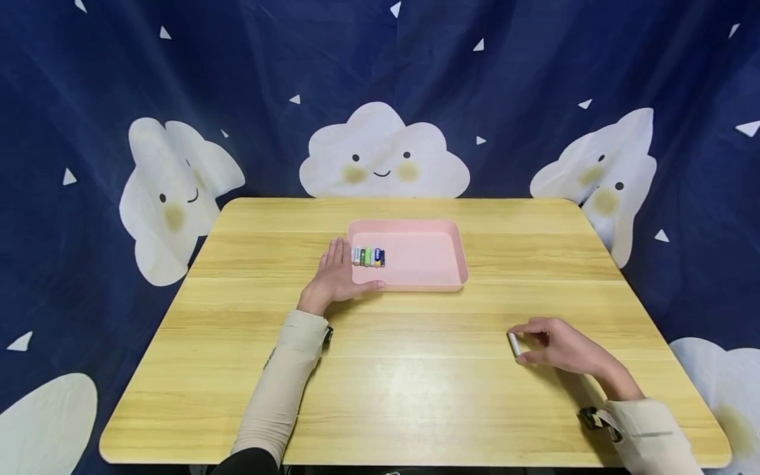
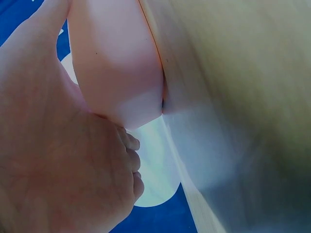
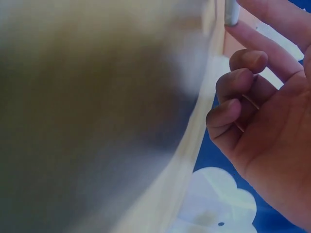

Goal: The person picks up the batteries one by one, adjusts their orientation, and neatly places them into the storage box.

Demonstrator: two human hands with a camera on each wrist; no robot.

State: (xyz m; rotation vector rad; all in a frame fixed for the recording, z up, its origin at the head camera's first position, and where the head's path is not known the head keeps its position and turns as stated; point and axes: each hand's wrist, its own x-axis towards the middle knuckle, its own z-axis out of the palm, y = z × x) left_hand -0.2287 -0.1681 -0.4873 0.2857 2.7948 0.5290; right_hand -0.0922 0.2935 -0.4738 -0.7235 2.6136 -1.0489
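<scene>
My left hand (image 1: 337,278) lies at the near left corner of a pink tray (image 1: 424,287). Its fingers stretch straight along the tray's left side, and the thumb reaches over the front rim. Inside, against the left wall, several batteries (image 1: 368,256) stand side by side in a row, with white, green, blue and dark casings. On the right part of the table, my right hand (image 1: 561,346) pinches a white battery (image 1: 514,344) by its two ends between thumb and index finger. In the right wrist view, one end of that white battery (image 3: 232,13) shows at the fingertip, while the other fingers curl loosely.
The wooden table (image 1: 404,389) has rounded corners and carries the tray near its far middle. Behind it hangs a dark blue curtain (image 1: 267,59) with white clouds and small triangles. Bare table lies between the tray and my right hand.
</scene>
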